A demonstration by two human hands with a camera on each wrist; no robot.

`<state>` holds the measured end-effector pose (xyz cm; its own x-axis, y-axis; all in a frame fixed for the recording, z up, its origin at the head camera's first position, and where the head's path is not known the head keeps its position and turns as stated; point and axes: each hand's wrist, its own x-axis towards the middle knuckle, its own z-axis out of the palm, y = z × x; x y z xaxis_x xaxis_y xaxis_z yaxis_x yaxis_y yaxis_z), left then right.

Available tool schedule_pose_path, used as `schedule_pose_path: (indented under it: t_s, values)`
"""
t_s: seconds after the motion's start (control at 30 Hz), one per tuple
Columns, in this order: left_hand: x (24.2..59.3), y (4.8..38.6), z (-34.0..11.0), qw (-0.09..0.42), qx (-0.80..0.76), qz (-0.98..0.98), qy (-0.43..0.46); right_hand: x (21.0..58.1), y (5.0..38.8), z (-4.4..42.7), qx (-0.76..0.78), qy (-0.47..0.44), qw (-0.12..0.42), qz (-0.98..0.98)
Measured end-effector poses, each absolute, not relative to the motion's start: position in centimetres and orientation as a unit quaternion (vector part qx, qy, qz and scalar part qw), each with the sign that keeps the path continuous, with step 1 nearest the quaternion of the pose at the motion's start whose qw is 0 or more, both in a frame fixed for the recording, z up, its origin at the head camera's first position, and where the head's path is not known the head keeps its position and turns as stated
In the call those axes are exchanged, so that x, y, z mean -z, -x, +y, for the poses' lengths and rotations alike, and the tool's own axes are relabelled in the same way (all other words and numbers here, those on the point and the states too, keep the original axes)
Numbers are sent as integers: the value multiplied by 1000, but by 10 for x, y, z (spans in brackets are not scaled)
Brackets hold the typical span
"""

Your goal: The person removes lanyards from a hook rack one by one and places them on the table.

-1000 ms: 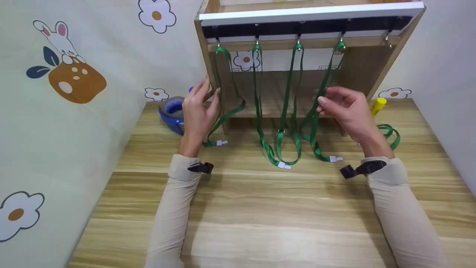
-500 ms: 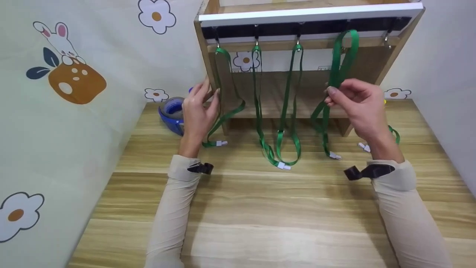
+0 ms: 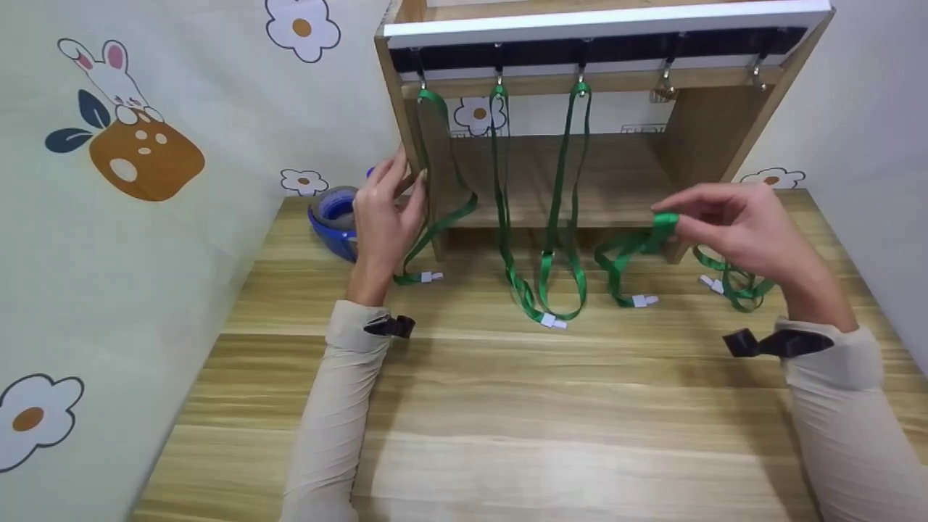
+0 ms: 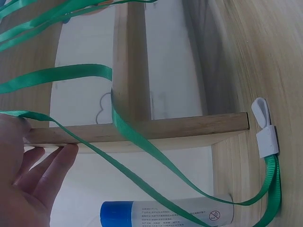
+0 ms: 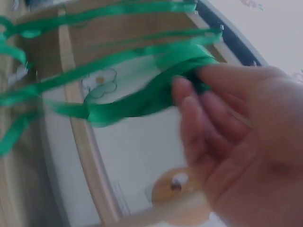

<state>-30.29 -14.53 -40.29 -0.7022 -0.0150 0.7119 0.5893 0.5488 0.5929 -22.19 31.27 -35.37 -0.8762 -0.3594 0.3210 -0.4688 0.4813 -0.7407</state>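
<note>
In the head view my right hand pinches the top loop of a green lanyard between thumb and fingers, low in front of the rack's right side. The lanyard's white clip rests on the table. The right wrist view shows the same lanyard trailing from the fingertips, blurred. My left hand grips the left side panel of the wooden rack. Beside it a hanging lanyard drops from the leftmost hook, its white clip on the table.
Two more lanyards hang from hooks; the two right hooks are bare. A coiled lanyard lies at right. Left of the rack sit a blue tape dispenser and a white tube with a blue cap.
My right hand has lifted the lanyard off the fourth hook, then moved down and right with it. The left hand has stayed on the side panel.
</note>
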Motion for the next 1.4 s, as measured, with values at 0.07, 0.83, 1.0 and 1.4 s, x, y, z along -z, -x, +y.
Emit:
schedule_pose_path:
  t_s: [0.07,0.83,1.0,1.4]
  values:
    - [403,303,-145,345,442,-808,180,356,222,323,-427,-242,3,-871]
    - [404,305,-145,341,450,-807,170,368,231,363,-228,-99,-116,-962]
    - [405,305,-145,358,440,-803,184,376,234,344,-230,-136,-69,-961]
    - [404,304,-146,357,436,-805,186,408,247,319,-257,-190,-91,-943]
